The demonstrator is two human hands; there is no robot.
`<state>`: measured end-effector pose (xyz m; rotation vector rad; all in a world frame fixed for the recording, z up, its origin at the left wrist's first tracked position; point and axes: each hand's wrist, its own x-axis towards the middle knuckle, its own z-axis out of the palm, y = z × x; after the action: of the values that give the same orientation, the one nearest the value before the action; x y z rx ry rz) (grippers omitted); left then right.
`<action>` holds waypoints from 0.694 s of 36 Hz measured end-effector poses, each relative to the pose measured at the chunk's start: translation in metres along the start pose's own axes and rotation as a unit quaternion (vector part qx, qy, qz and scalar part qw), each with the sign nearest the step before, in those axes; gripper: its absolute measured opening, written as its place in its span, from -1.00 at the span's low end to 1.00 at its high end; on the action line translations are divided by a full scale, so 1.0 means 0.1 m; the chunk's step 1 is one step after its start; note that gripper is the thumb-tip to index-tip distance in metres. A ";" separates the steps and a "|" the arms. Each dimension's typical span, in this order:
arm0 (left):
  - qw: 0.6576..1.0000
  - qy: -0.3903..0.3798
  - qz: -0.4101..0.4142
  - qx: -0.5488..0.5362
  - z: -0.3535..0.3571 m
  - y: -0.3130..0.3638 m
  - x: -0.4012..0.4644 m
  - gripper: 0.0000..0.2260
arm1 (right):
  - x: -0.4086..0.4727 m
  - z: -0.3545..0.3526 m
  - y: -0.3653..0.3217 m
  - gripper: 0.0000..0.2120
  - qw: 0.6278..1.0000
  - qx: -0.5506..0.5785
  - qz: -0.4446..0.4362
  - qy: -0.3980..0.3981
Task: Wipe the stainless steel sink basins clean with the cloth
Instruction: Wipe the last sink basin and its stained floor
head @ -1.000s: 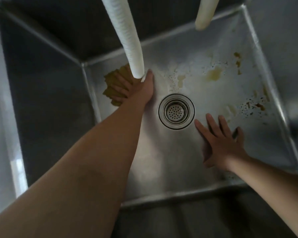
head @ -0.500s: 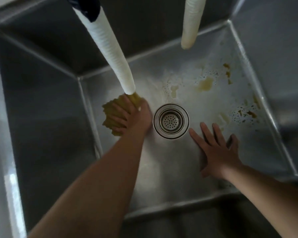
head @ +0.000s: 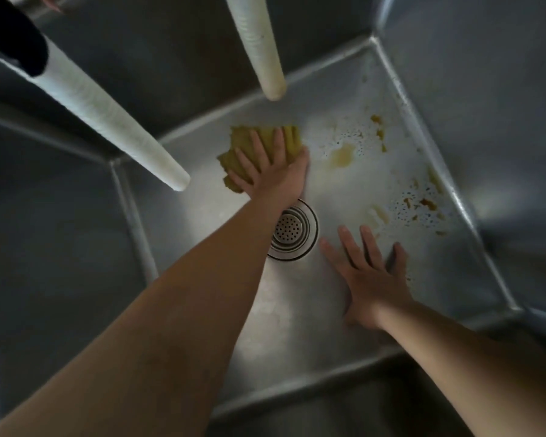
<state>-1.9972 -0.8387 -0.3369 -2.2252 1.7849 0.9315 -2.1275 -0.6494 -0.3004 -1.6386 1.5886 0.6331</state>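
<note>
I count one yellow cloth [head: 259,146], one drain [head: 292,230] and two white hoses [head: 108,121] in the basin [head: 297,310]. My left hand [head: 273,171] presses straight, spread fingers on the cloth beyond the drain; my right hand [head: 371,279] lies flat, fingers apart, beside the drain.

Overhead hoses [head: 108,121] — open basin floor [head: 297,310]

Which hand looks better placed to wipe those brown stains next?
Probably the left hand: it already presses the cloth just beside the nearest stain. The right hand rests bare on the basin.
</note>
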 end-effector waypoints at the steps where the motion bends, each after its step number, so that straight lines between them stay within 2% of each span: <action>1: 1.000 -0.002 0.013 0.021 0.06 -0.02 -0.06 -0.30 | 0.00 0.00 -0.01 0.40 1.000 -0.001 0.002 0.000; 4: 0.994 -0.016 0.081 0.067 0.15 -0.15 -0.30 -0.35 | -0.02 -0.03 -0.03 0.41 1.000 -0.004 0.005 0.003; 7: 0.991 -0.029 0.109 0.077 0.19 -0.37 -0.49 -0.38 | -0.05 -0.06 -0.06 0.39 1.000 -0.004 0.008 0.013; 9: 0.990 -0.041 0.106 0.086 0.18 -0.50 -0.58 -0.41 | -0.09 -0.08 -0.10 0.23 1.000 -0.002 0.007 0.029; 11: 0.991 -0.046 0.096 0.085 0.16 -0.59 -0.60 -0.47 | -0.13 -0.15 -0.15 -0.06 0.998 0.007 0.006 0.067; 14: 0.995 -0.041 0.064 0.071 0.13 -0.63 -0.60 -0.47 | -0.23 -0.43 -0.17 -0.35 0.991 0.030 -0.009 0.127; 20: 0.996 -0.034 -0.066 -0.045 0.01 -0.38 -0.46 -0.37 | -0.53 -1.37 -0.05 -0.53 0.975 0.040 -0.098 0.194; 25: 0.985 -0.016 -0.131 -0.107 -0.17 -0.05 -0.24 -0.26 | -0.86 -2.30 0.18 -0.58 0.927 -0.020 -0.164 0.336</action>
<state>-1.9886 -0.8251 -0.3110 -2.4796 1.3895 1.1359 -2.1892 -0.7778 -0.1002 -2.2372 1.6857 -0.0993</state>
